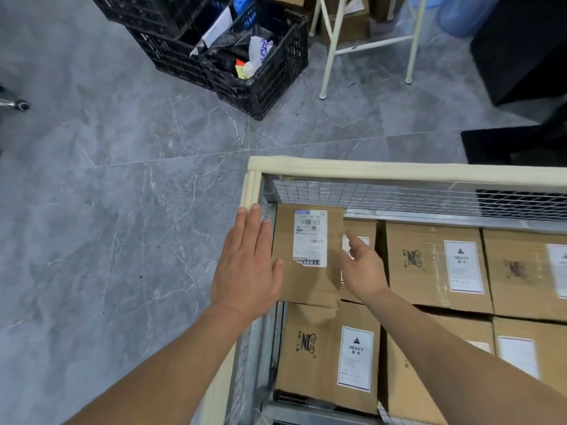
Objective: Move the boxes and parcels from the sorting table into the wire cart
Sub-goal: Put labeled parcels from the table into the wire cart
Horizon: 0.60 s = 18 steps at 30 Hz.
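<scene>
Over the wire cart [368,170], left hand [245,271] and right hand [363,268] hover flat-fingered, flanking a labelled parcel [306,271] (gripping nothing).

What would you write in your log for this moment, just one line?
stage: parcel placed in cart | left hand: open, beside parcel | right hand: open, at its right edge | wire cart: holds HEAVY boxes

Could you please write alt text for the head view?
Two open hands, left hand and right hand, flank a labelled parcel lying atop cardboard boxes in the wire cart. Black crates stand on the grey floor beyond.
</scene>
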### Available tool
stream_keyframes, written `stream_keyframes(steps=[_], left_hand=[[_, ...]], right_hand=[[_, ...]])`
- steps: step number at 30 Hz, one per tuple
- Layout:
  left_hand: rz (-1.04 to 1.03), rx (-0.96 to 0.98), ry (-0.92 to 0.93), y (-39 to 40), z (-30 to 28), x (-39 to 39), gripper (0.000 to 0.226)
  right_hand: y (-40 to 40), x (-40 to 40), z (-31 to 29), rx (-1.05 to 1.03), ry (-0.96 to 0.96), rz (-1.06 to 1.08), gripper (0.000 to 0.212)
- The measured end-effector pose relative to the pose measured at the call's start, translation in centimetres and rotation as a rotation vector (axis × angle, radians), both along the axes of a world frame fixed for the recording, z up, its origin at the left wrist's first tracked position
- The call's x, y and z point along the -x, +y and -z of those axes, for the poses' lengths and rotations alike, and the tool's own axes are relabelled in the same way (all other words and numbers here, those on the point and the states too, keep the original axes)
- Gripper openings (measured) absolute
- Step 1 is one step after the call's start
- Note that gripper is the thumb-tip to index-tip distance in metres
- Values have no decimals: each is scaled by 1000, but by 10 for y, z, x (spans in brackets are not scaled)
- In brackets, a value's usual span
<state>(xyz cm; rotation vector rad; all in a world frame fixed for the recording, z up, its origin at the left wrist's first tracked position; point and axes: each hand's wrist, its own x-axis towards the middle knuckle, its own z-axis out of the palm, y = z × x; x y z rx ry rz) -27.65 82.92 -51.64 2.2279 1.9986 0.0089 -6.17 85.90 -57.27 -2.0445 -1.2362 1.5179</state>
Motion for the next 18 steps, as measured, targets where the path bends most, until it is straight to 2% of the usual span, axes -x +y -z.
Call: stream_keyframes(steps=[5, 8, 11, 15, 18], left_hand=[[19, 94, 8, 1, -13, -2, 71], [29, 246, 36, 8, -34, -8, 75], [30, 363, 86, 17, -70, -24, 77], [189, 377, 104, 19, -141, -75, 59], [353, 368, 109, 9, -201, -130, 37]], right_hand=[[-43, -35, -74, -70, -77, -61, 59], [-72, -70, -128, -103, -171, -57, 46], [-98, -101, -181, -124, -280, -47, 53], [-124, -135, -250, -146, -408, -45, 59], [-144, -160, -303, -164, -554, -52, 60]])
